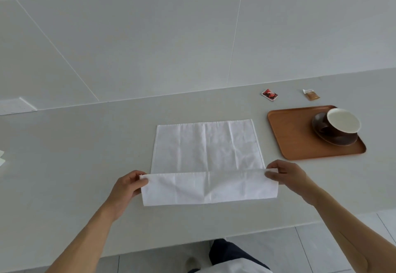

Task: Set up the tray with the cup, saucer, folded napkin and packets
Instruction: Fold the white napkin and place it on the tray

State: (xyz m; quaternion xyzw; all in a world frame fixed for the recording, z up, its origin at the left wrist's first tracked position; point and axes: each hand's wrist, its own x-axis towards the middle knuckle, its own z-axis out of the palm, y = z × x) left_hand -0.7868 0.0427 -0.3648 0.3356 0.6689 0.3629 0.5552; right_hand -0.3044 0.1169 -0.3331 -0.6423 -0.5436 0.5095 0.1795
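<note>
Both hands, left hand [128, 183] and right hand [285, 174], are pinching the white cloth napkin's [205, 144] near corners, keeping the fold square on the pale grey table [75, 154].

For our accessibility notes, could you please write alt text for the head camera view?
Two hands, left hand and right hand, fold a white napkin on a grey counter. To the right, a tray holds a cup on a saucer; two packets lie behind it.

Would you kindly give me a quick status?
Left hand, right hand pinch napkin, near edge folding over. Cup on tray. Packets off tray.
</note>
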